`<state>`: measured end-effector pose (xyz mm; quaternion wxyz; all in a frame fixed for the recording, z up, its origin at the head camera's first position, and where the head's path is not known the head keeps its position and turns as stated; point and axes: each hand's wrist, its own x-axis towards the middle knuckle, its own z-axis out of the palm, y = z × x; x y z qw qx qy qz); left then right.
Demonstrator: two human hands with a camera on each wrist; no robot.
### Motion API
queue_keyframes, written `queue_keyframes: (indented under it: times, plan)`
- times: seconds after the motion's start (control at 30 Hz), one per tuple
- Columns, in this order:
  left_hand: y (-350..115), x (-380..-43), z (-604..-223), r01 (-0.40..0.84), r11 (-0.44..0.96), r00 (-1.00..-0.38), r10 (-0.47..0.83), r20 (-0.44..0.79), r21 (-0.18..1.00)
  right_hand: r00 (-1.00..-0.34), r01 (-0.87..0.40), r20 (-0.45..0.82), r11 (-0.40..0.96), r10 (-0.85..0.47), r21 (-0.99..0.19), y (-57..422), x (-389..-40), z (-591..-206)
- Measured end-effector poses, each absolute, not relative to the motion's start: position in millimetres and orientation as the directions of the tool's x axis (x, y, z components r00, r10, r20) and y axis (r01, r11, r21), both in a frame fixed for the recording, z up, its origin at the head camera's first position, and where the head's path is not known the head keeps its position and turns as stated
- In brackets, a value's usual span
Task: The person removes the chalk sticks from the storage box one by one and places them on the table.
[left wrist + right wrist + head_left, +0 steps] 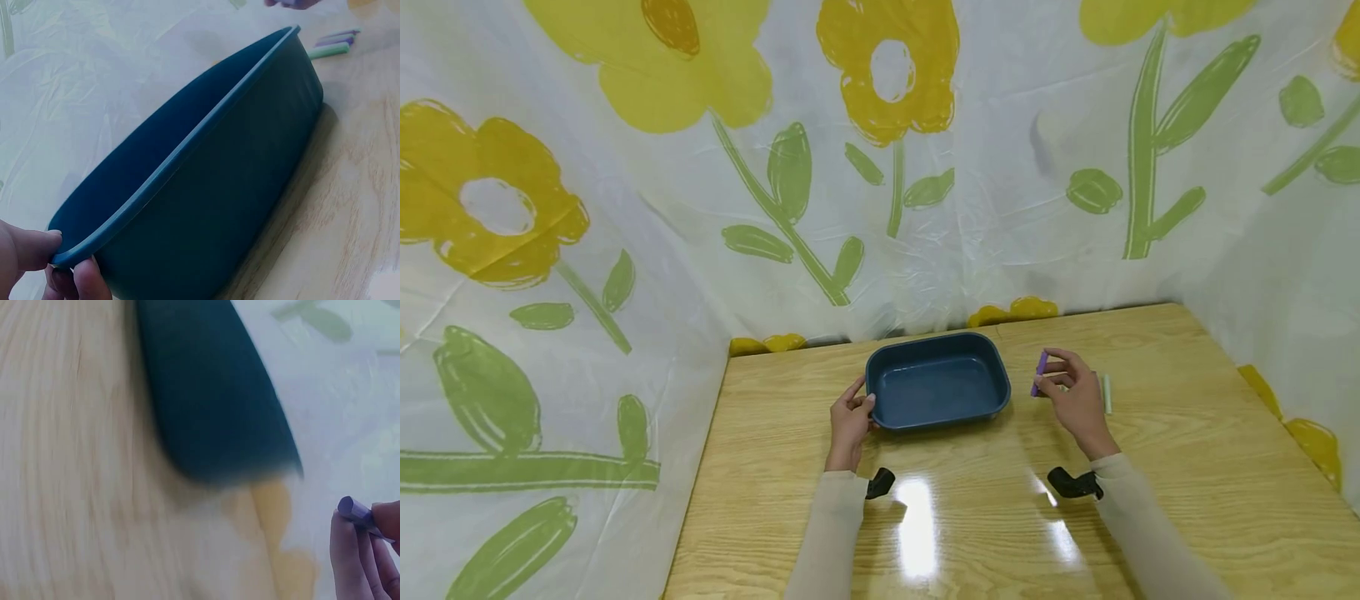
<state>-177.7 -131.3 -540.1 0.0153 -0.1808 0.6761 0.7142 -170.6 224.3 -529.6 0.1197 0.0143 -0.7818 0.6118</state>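
A dark blue rectangular basin (940,390) with rounded corners stands on the table, nothing inside it in the head view. At its left end, my left hand (848,427) pinches the rim, thumb on the inner side and fingers below the lip (94,247). To the right of the basin, my right hand (1075,407) holds a purple chalk stick (1040,375) between thumb and fingers, above the table. The flat round end of this chalk (345,504) shows in the right wrist view. Beside the right hand lies a pale green chalk stick (1107,394).
Several chalk sticks, green (331,50) and purple (336,40), lie past the basin's far end in the left wrist view. The wooden table (985,533) meets a flower-printed sheet (1000,183) behind and at both sides.
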Motion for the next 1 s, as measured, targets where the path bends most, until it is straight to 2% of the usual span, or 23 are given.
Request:
queue_keyframes:
  times: [0.5, 1.0]
  plan:
    - [-130, -180, -536, -0.269, -0.090, -0.932, -0.226, -0.283, 0.959, -0.965, -0.014, 0.137, 0.473, 0.225, -0.881, 312, -161, -548]
    - [-131, -179, -540, -0.265, -0.093, -0.932, -0.230, -0.280, 0.960, -0.974, 0.044, 0.110, 0.642, 0.198, -0.765, 340, -165, -567]
